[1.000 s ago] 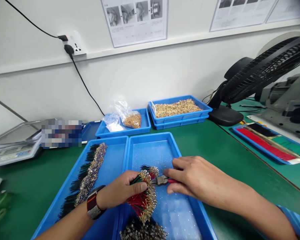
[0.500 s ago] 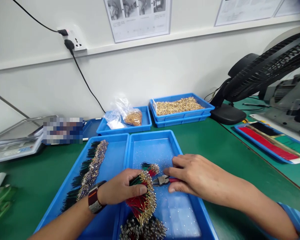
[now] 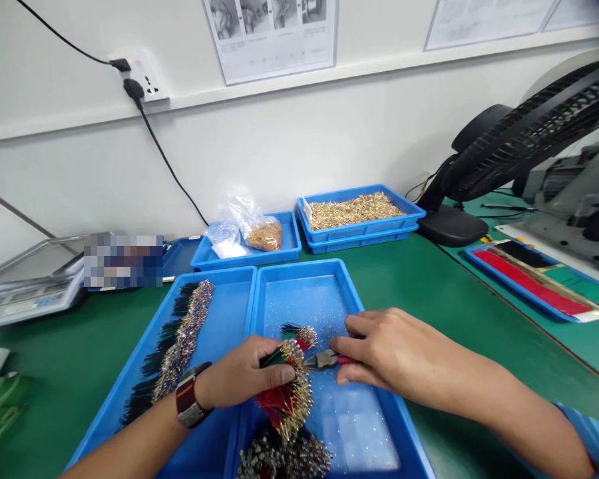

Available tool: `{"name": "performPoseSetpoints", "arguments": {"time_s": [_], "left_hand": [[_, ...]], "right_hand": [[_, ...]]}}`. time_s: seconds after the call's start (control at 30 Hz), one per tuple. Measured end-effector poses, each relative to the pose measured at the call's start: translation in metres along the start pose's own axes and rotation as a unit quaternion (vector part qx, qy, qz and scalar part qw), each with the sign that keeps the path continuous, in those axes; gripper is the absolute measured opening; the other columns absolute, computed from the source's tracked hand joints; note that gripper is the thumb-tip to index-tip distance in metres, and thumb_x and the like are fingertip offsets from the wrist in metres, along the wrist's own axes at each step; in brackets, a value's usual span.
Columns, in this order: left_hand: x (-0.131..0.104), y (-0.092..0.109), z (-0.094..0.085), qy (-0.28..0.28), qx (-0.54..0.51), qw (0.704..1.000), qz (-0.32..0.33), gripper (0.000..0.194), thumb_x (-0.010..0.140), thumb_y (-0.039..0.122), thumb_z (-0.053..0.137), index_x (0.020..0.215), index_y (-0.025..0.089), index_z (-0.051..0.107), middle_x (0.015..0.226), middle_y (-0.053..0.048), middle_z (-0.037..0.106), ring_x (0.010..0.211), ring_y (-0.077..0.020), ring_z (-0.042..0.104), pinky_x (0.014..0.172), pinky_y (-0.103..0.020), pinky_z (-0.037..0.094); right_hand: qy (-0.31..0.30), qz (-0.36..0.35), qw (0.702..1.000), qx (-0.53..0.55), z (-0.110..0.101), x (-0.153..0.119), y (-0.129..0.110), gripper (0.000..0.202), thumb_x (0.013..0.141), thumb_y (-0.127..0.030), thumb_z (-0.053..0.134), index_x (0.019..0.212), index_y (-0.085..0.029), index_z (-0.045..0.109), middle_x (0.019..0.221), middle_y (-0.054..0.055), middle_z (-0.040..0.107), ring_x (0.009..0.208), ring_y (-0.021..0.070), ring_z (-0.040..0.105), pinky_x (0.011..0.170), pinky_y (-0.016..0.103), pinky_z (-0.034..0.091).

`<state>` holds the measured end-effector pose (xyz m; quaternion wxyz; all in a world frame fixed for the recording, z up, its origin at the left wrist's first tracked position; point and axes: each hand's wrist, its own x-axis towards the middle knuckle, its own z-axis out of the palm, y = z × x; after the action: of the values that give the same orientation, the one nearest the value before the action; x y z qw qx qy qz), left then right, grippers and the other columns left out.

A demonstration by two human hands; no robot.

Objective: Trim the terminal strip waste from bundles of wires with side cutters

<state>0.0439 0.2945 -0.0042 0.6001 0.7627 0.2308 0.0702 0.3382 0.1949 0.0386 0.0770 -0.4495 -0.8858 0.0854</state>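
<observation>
Barely anything has moved since a moment ago: the left hand [image 3: 244, 376] keeps its fingers closed round the wire bundle [image 3: 283, 394] over the front right blue tray [image 3: 304, 293]; the right hand [image 3: 384, 346] grips pliers [image 3: 322, 360] in curled fingers, beside it. Print on the wall sheet [image 3: 279, 56] is too blurred to read.

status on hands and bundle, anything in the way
Left hand gripping wire bundle. Right hand holding pliers, tips beside bundle's metal ends. Smaller bundle just beyond, seemingly not blocking.
</observation>
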Motion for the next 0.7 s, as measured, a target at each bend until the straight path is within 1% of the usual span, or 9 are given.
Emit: {"name": "performPoseSetpoints", "arguments": {"time_s": [0.07, 0.13, 0.27, 0.43, 0.6, 0.7], "left_hand": [[0.0004, 0.0016, 0.0002, -0.002, -0.019, 1.000, 0.002, 0.045, 0.100, 0.056, 0.069, 0.119, 0.016, 0.079, 0.113, -0.007, 0.078, 0.101, -0.0240, 0.066, 0.090, -0.031, 0.053], [0.0002, 0.0039, 0.0000, -0.001, -0.042, 0.999, -0.002, 0.048, 0.098, 0.057, 0.071, 0.122, 0.016, 0.078, 0.114, -0.008, 0.078, 0.102, -0.0248, 0.066, 0.090, -0.032, 0.053], [-0.0002, 0.0079, -0.0001, -0.001, -0.084, 0.996, -0.006, 0.050, 0.094, 0.058, 0.076, 0.121, 0.016, 0.078, 0.114, -0.008, 0.077, 0.100, -0.0247, 0.066, 0.091, -0.033, 0.054], [0.0003, 0.0074, 0.0011, -0.039, -0.152, 0.987, -0.023, 0.054, 0.091, 0.059, 0.079, 0.125, 0.017, 0.078, 0.110, -0.009, 0.076, 0.104, -0.0258, 0.066, 0.089, -0.033, 0.055], [-0.0005, 0.0068, 0.0019, -0.048, -0.168, 0.984, -0.034, 0.055, 0.089, 0.059, 0.081, 0.123, 0.016, 0.079, 0.115, -0.010, 0.076, 0.103, -0.0256, 0.065, 0.088, -0.033, 0.055], [-0.0008, 0.0079, 0.0023, -0.046, -0.170, 0.984, -0.038, 0.054, 0.088, 0.059, 0.082, 0.121, 0.016, 0.080, 0.113, -0.009, 0.076, 0.102, -0.0255, 0.065, 0.088, -0.032, 0.055]], "right_hand": [[0.006, 0.003, 1.000, 0.009, -0.0012, -0.0002, -0.0004, 0.040, 0.112, -0.057, 0.046, 0.099, -0.024, 0.064, 0.084, 0.001, 0.056, 0.069, 0.0197, 0.053, 0.062, 0.036, 0.026], [0.015, 0.005, 1.000, 0.016, -0.0022, -0.0002, -0.0007, 0.042, 0.111, -0.059, 0.045, 0.100, -0.024, 0.065, 0.085, 0.001, 0.057, 0.069, 0.0196, 0.052, 0.062, 0.035, 0.026], [0.035, 0.004, 0.999, -0.006, -0.0013, 0.0004, -0.0007, 0.043, 0.110, -0.060, 0.048, 0.100, -0.023, 0.066, 0.087, 0.003, 0.058, 0.071, 0.0207, 0.053, 0.065, 0.035, 0.029], [0.040, -0.011, 0.999, -0.017, 0.0022, 0.0035, -0.0001, 0.043, 0.110, -0.059, 0.048, 0.104, -0.022, 0.069, 0.088, 0.004, 0.059, 0.074, 0.0215, 0.054, 0.069, 0.036, 0.034], [0.041, -0.023, 0.999, -0.003, 0.0033, 0.0057, -0.0014, 0.041, 0.109, -0.059, 0.050, 0.112, -0.023, 0.069, 0.090, 0.003, 0.059, 0.075, 0.0214, 0.054, 0.070, 0.035, 0.035], [0.034, -0.020, 0.999, 0.005, 0.0036, 0.0054, -0.0025, 0.040, 0.109, -0.059, 0.051, 0.119, -0.025, 0.067, 0.092, 0.003, 0.060, 0.077, 0.0215, 0.054, 0.070, 0.035, 0.035]]}}
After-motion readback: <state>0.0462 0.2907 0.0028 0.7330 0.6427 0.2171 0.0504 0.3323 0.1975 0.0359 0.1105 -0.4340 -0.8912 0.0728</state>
